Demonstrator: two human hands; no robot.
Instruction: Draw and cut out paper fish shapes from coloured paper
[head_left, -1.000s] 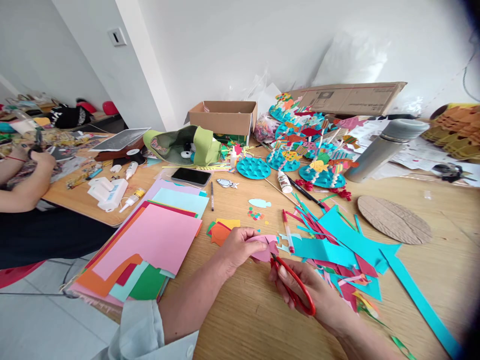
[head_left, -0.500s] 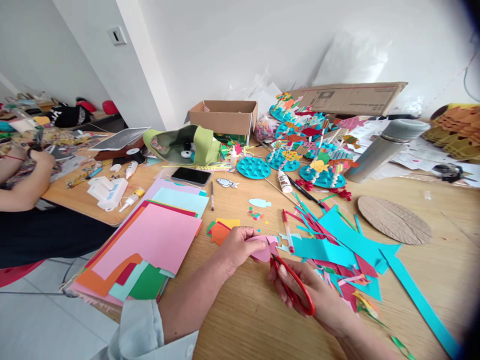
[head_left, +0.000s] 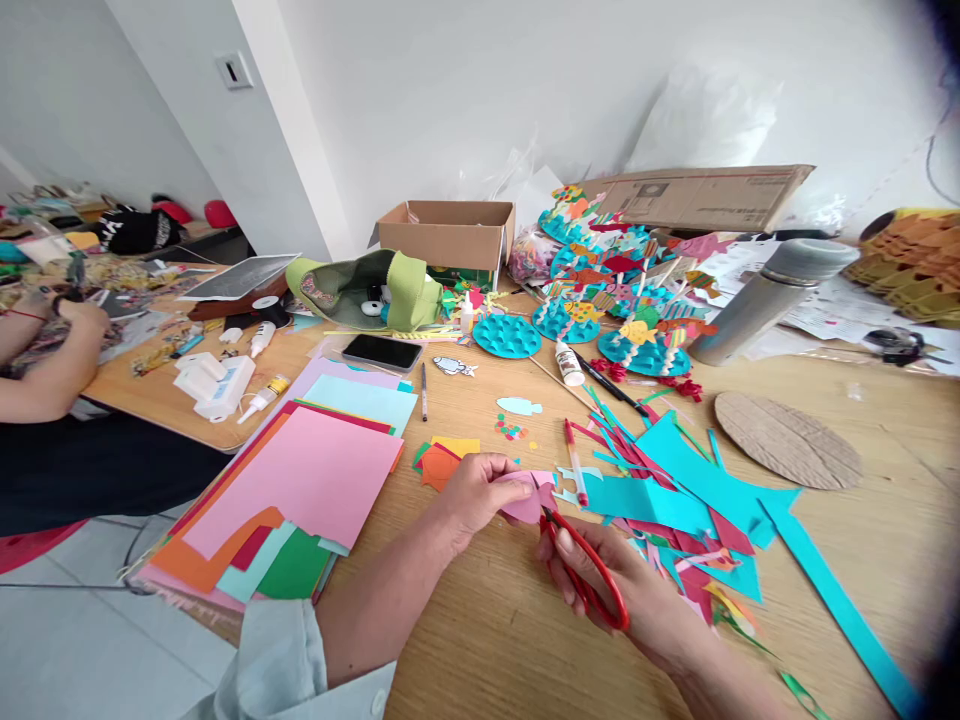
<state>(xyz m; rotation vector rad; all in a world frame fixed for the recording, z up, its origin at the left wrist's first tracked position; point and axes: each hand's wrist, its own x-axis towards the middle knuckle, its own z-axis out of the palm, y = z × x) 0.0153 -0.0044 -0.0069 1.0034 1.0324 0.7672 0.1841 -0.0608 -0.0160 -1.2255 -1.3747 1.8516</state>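
My left hand (head_left: pixel 472 495) pinches a small pink paper piece (head_left: pixel 526 497) just above the wooden table (head_left: pixel 495 620). My right hand (head_left: pixel 622 590) grips red-handled scissors (head_left: pixel 585 565), whose blades meet the pink piece's right edge. A pile of teal and red paper scraps (head_left: pixel 675 490) lies just right of both hands. A red pen (head_left: pixel 576 462) rests beyond the pink piece.
A stack of coloured paper sheets (head_left: pixel 300 480) lies left. Behind are a phone (head_left: pixel 382 352), cardboard box (head_left: pixel 448 235), green pouch (head_left: pixel 367 290), glue bottle (head_left: pixel 568 362), teal fish craft displays (head_left: pixel 600 290), steel flask (head_left: pixel 772 295) and cardboard oval (head_left: pixel 787 440). Another person's arm (head_left: pixel 45 360) works at far left.
Almost nothing has moved: my right hand and the scissors have shifted very slightly at the pink piece; the left hand holds still.
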